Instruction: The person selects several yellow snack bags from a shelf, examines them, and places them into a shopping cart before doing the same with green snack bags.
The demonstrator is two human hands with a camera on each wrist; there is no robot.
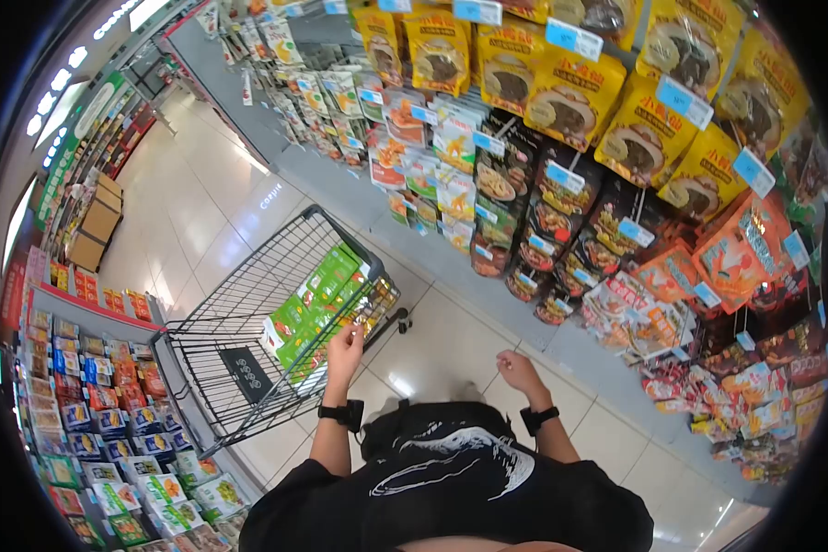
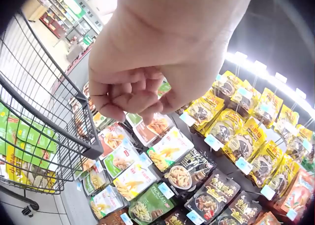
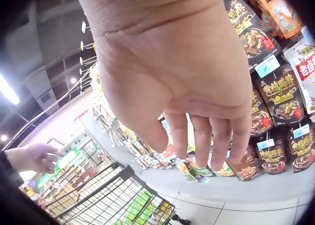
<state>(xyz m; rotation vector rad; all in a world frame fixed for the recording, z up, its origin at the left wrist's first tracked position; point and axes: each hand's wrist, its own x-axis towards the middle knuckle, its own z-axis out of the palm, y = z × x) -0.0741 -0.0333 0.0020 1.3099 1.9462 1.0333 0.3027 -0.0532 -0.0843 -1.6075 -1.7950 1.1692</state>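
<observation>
My left hand (image 1: 345, 351) is raised beside the shopping cart (image 1: 239, 359), over its near side in the head view. Its fingers curl loosely with nothing between them, as the left wrist view shows of the same hand (image 2: 142, 72). Green packages (image 1: 320, 299) lie inside the cart. To the right, my right hand (image 1: 521, 370) hangs in the air above the floor. In the right wrist view that hand (image 3: 182, 87) has relaxed, slightly bent fingers and holds nothing; the cart (image 3: 118, 190) stands beyond it.
Shelving with hanging yellow bags (image 1: 575, 97) and dark food packs (image 2: 209, 200) runs along the right. A low display of packets (image 1: 110, 423) stands at the left, past the cart. Tiled floor (image 1: 170, 175) stretches down the aisle, with cardboard boxes (image 1: 97, 225) along its left side.
</observation>
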